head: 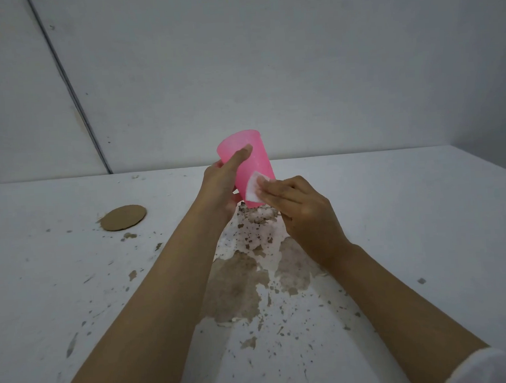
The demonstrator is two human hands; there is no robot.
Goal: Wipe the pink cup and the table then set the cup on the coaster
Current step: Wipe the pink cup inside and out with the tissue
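White-painted table point(424, 210), top worn. A large patch point(236, 284) of bare brown shows at centre, with flecks and chips scattered around it. Grey-white wall point(267, 57) behind; dark cable point(70, 84) runs slantwise down it at left, to the table's back edge.

Coaster point(123, 218): round, brown, flat on the table at left. Nothing on it. Well apart from both hands.

Pink cup point(255, 158): off the table, held in the air above the far end of the worn patch, tilted with its upper end leaning left. Left hand point(220, 190) grips it from the left, fingers wrapped round the far side and index finger point(240, 155) laid along the near wall.

Right hand point(303, 206): fingers point(275, 191) close together, bent over a small white wipe point(253, 188) and pressing it to the cup's lower right wall. Thumb hidden.

Inside of the cup is not visible; cannot tell whether mouth or base is uppermost. Cup's lower end is covered by wipe and hands. White sleeve point(493, 366) cut off at the bottom right corner.
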